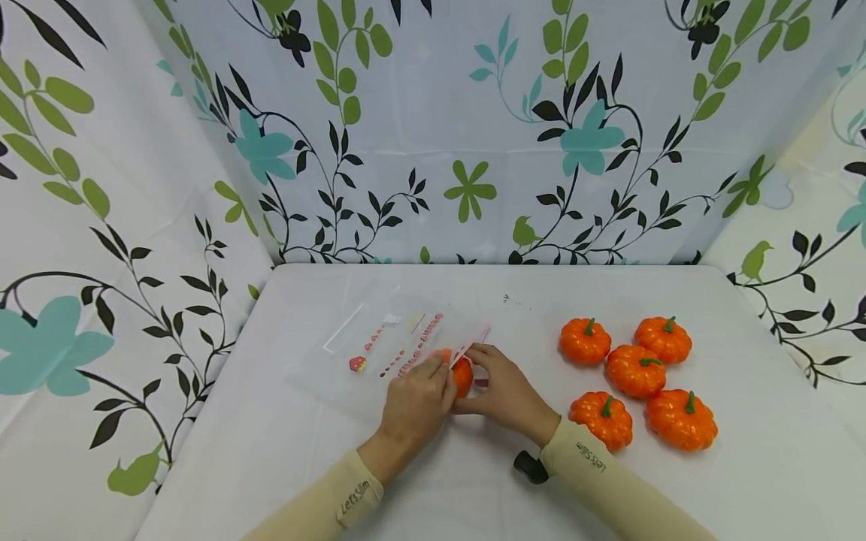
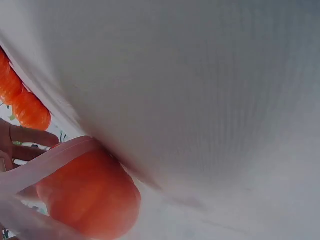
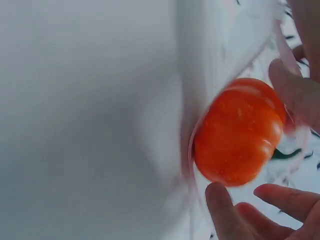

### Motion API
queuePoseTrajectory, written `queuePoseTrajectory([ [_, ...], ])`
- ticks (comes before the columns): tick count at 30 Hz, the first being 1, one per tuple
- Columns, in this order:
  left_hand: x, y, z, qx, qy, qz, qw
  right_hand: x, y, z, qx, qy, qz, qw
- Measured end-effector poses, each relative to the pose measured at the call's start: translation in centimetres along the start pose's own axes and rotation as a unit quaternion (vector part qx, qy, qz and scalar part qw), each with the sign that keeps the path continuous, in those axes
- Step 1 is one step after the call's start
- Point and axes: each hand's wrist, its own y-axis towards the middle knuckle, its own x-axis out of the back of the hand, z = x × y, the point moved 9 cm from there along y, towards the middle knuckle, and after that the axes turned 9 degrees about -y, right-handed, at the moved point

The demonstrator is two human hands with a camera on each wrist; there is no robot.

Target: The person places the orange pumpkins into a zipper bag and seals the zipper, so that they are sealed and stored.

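Note:
A clear zip bag (image 1: 345, 383) with pink and red print lies flat on the white table, its mouth towards the right. An orange toy pumpkin (image 3: 240, 132) with a green stem sits in the bag's mouth; in the left wrist view the pinkish bag edge (image 2: 55, 160) crosses this pumpkin. My left hand (image 1: 419, 398) holds the bag's edge beside the pumpkin, its fingers partly hidden. From the right, my right hand (image 1: 504, 391) reaches to the pumpkin with thumb and fingers spread. Its fingertips (image 3: 216, 192) come close to the pumpkin's side in the right wrist view.
Several more orange pumpkins (image 1: 636, 371) stand in a group on the table's right side. A black wrist camera (image 1: 531, 466) shows under my right sleeve. Behind the table (image 1: 223, 458) hangs a leaf-patterned cloth (image 1: 419, 105), with similar cloth at both sides.

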Motion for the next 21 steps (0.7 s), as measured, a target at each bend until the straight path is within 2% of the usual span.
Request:
queuePoseTrajectory([
  [2,-0.2,-0.1,0.3,0.005,-0.003,0.001,1.0000,0.4,-0.5,-1.1,-0.034,0.035,0.005,0.9988],
  [4,-0.3,-0.2,0.5,0.009,-0.009,0.002,0.9999,0.8,-1.0,-2.2,-0.066,0.045,0.004,0.9968],
  [7,-0.4,-0.2,0.5,0.010,-0.013,0.001,0.9999,1.0,-1.4,-3.1,-0.086,0.048,0.009,0.9951],
  [15,-0.4,0.7,0.1,0.005,-0.022,-0.004,0.9997,-0.4,-0.7,-2.0,-0.028,0.120,0.043,0.9914],
  [21,-0.2,1.0,-0.3,-0.002,-0.016,-0.020,0.9997,-0.5,0.4,-0.9,0.000,0.118,0.042,0.9921],
])
